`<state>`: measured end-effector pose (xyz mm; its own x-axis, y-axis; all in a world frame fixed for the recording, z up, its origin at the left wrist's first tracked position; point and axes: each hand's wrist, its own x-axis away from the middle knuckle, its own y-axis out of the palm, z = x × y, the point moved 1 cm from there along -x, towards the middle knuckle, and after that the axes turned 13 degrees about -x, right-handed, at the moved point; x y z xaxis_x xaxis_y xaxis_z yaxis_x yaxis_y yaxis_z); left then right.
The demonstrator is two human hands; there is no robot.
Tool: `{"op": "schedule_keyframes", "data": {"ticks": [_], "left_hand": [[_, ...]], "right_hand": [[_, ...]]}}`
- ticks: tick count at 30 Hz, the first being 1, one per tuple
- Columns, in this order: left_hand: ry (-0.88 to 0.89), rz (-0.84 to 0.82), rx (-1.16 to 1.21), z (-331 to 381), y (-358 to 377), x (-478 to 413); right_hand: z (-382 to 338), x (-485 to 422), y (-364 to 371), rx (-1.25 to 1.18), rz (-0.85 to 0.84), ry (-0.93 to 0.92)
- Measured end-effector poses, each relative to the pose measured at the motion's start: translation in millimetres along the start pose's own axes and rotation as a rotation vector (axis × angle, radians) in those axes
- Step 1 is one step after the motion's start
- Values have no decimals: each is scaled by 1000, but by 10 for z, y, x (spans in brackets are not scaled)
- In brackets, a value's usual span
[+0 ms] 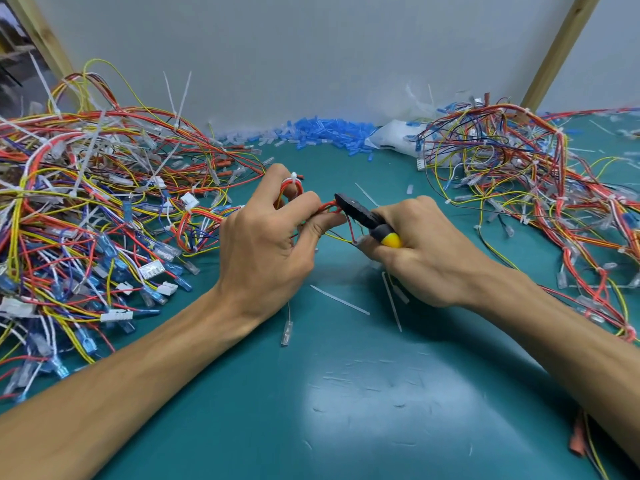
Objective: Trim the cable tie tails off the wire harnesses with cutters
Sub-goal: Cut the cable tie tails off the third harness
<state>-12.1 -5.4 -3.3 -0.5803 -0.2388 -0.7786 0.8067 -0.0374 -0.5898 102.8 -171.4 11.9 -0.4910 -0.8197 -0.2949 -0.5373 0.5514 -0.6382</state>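
1. Far left: big harness pile (86, 209) on the teal surface (346, 393). Red, yellow, blue and white wires w/ clear and blue terminals. Long white tie tails stick up from it, untrimmed.
2. Left hand (266, 251): grip curled round a red harness (298, 192), which loops up over the fingers. A white cable tie (293, 176) sits at the top of the loop. Thumb pins the wires from below.
3. Centre: cutters (360, 216), dark head, black/yellow handle. The head touches the red wires just beside the left thumb tip. Can't tell how far the jaws are apart.
4. Right hand (426, 251): grip wrapped round the cutter handle, knuckles up.
5. Near the hands: cut tails (339, 299) lie loose on the surface, thin white strips.
6. Back centre: heap of blue sleeves (322, 131) along the wall, w/ a white bag (394, 136) just right of it.
7. Right: second harness pile (536, 174), same wire colours, spread toward the surface's right edge.
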Motion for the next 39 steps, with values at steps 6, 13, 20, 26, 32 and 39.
{"op": "schedule_keyframes", "data": {"ticks": [6, 13, 20, 26, 32, 39], "left_hand": [[-81, -25, 62, -49, 0, -24], [-77, -64, 45, -31, -11, -19], [-177, -126, 262, -50, -17, -29], [-283, -106, 326, -96, 17, -46], [-286, -156, 436, -120, -6, -42], [-32, -177, 244, -134, -89, -103]], "right_hand": [[-74, -38, -49, -271, 221, 32], [-159, -13, -57, -551, 240, 15], [-122, -7, -67, -483, 222, -4], [-164, 35, 35, -312, 184, -82], [-138, -4, 41, -517, 269, 1], [-86, -59, -130, -592, 511, 72]]}}
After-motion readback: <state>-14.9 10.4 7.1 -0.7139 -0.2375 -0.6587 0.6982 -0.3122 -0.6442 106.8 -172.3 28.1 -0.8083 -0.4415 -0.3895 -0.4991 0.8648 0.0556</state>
